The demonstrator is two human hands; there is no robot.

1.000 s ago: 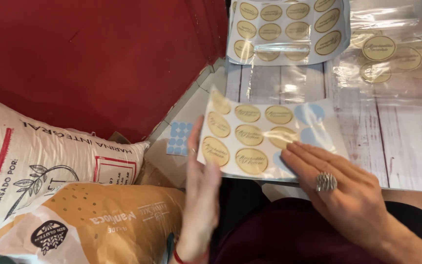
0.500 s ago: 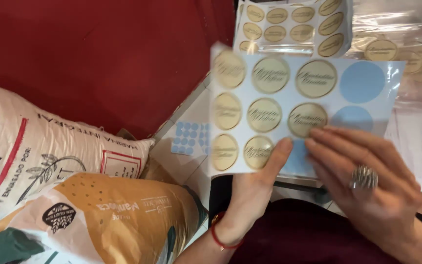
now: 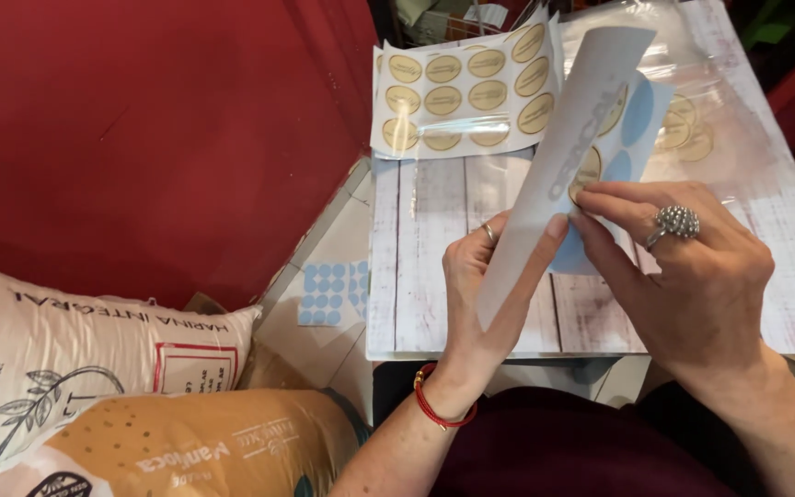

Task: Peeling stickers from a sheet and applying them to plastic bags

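Both hands pinch a curled glossy sticker sheet [image 3: 563, 156] — left hand [image 3: 480, 285], right hand [image 3: 692, 276].

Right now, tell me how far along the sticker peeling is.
Done: the sheet in hand shows bare blue circles where stickers are gone. In hand: the left hand holds that sheet curled back, and the right hand pinches at a gold sticker on its edge. Left: a fuller sheet of gold stickers lies on the table, plus more stickers under clear plastic.
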